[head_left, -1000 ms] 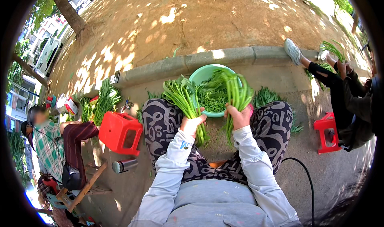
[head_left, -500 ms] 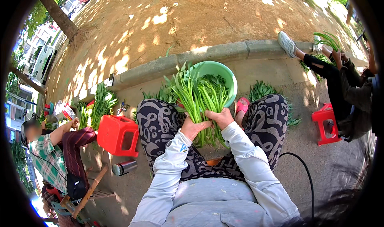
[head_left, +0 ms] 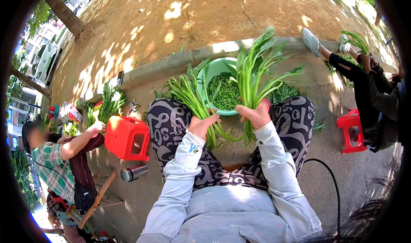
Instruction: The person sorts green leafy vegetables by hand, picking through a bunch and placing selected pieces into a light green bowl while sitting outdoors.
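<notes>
My left hand (head_left: 204, 126) is closed round a bunch of long green stems (head_left: 188, 95), leafy water spinach by its look, leaning over the left rim of a green basin. In my right hand (head_left: 255, 114) is a second bunch of leafy greens (head_left: 253, 73), its leaves fanning up and to the right. A few stems stretch between the two hands at their lower ends. Between the bunches, the green basin (head_left: 217, 68) shows chopped green pieces (head_left: 223, 90) inside. It stands on the ground in front of my knees.
Loose greens lie by my right knee (head_left: 282, 92). A red stool (head_left: 124, 133) and a metal tumbler (head_left: 134, 173) are at left, near a seated person (head_left: 51, 157) beside a heap of greens. A red stool (head_left: 352, 129) and another person holding stems are at right. A stone curb (head_left: 171, 67) runs behind the basin.
My hands have moved apart, splitting the single bunch into two. The right one carried its share to the right and upward, uncovering the chopped pieces in the basin.
</notes>
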Demonstrator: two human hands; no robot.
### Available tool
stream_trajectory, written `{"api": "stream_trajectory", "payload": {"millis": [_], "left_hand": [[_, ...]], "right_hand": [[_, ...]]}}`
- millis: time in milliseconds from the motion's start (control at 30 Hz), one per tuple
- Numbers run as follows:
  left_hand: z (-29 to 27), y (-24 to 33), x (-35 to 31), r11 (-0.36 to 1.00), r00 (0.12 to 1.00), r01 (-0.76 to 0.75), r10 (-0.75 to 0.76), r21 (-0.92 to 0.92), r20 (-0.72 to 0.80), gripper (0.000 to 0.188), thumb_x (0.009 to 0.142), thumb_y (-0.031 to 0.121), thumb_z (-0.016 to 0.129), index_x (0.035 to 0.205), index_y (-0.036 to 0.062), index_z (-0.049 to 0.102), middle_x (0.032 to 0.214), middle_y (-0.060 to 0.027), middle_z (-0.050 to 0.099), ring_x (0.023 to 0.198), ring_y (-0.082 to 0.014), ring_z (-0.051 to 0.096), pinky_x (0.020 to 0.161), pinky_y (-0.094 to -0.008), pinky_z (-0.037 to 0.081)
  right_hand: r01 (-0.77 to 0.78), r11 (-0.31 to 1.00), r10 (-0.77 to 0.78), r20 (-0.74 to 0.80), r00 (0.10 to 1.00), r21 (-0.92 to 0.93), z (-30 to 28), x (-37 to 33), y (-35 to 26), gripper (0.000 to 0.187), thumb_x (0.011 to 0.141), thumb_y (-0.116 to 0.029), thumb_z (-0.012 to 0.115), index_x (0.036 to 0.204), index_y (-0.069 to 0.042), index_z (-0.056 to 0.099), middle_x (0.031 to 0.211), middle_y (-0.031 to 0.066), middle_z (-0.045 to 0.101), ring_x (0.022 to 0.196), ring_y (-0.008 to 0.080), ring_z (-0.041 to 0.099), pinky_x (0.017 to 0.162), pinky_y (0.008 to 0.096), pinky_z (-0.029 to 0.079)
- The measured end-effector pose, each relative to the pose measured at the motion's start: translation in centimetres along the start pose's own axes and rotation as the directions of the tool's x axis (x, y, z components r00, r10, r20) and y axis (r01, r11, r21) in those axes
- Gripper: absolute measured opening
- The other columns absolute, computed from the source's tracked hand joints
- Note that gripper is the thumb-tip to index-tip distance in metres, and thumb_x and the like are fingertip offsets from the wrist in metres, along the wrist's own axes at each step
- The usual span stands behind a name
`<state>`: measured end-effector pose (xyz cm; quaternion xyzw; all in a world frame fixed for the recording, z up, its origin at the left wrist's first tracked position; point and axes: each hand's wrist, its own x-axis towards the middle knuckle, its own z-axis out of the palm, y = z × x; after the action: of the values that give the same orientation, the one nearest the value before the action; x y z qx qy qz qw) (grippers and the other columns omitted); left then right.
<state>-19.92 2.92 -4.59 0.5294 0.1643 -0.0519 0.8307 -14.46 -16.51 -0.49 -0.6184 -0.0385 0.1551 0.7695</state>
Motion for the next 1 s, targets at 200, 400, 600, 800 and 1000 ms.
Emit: {"api": "stream_trajectory", "payload": {"millis": [200, 400, 600, 800, 1000], "left_hand": [[1.0, 0.7, -0.4, 0.999, 0.995, 0.018, -0.013, -0.050, 0.100, 0.027, 0.079, 0.011, 0.067, 0.102, 0.0003, 0.057, 0.086, -0.0079, 0.062, 0.072, -0.0198, 0.060, 0.065, -0.0316, 0.050], [0.6, 0.5, -0.4, 0.997, 0.996, 0.019, -0.013, -0.078, 0.085, 0.030, 0.081, 0.013, 0.065, 0.106, -0.0011, 0.056, 0.081, -0.0082, 0.061, 0.071, -0.0192, 0.059, 0.065, -0.0322, 0.048], [-0.3, -0.4, 0.4, 0.999, 1.000, 0.005, -0.006, 0.035, 0.018, 0.033, 0.079, 0.015, 0.067, 0.106, -0.0003, 0.054, 0.074, -0.0097, 0.061, 0.067, -0.0184, 0.058, 0.061, -0.0286, 0.044], [-0.2, 0.0, 0.4, 1.000, 0.994, 0.005, -0.008, 0.026, 0.108, 0.039, 0.078, 0.016, 0.069, 0.109, -0.0006, 0.053, 0.085, -0.0097, 0.062, 0.071, -0.0179, 0.060, 0.065, -0.0301, 0.048], [1.5, 1.3, -0.4, 0.998, 0.986, 0.044, -0.035, -0.048, 0.164, 0.044, 0.077, 0.016, 0.070, 0.114, -0.0016, 0.054, 0.087, -0.0048, 0.061, 0.072, -0.0144, 0.057, 0.065, -0.0267, 0.047]], "right_hand": [[-0.072, 0.984, 0.027, 0.262, 0.965, 0.163, 3.2, -0.4, 4.2, 0.034, 0.073, -0.001, 0.070, 0.105, 0.000, 0.059, 0.089, 0.0038, 0.064, 0.072, 0.0088, 0.057, 0.059, 0.0232, 0.047], [-0.113, 0.990, 0.093, 0.208, 0.974, 0.088, 2.7, -0.3, 3.4, 0.023, 0.075, -0.002, 0.064, 0.097, 0.001, 0.061, 0.076, 0.0046, 0.062, 0.056, 0.0106, 0.056, 0.049, 0.0241, 0.045], [0.002, 0.992, 0.019, -0.162, 0.987, 0.128, 0.6, 0.3, 2.2, 0.006, 0.074, -0.004, 0.061, 0.079, -0.001, 0.060, 0.062, 0.0027, 0.058, 0.050, 0.0107, 0.053, 0.046, 0.0232, 0.041], [-0.142, 0.979, 0.112, 0.190, 0.975, 0.149, 1.3, -0.2, 3.1, 0.021, 0.074, -0.003, 0.067, 0.095, 0.000, 0.061, 0.080, 0.0037, 0.064, 0.069, 0.0125, 0.060, 0.062, 0.0242, 0.049], [-0.018, 0.990, -0.028, 0.317, 0.948, 0.141, 3.1, -0.1, 5.7, 0.049, 0.071, -0.003, 0.073, 0.114, -0.002, 0.050, 0.093, 0.0053, 0.062, 0.075, 0.0133, 0.060, 0.065, 0.0268, 0.051]]}}
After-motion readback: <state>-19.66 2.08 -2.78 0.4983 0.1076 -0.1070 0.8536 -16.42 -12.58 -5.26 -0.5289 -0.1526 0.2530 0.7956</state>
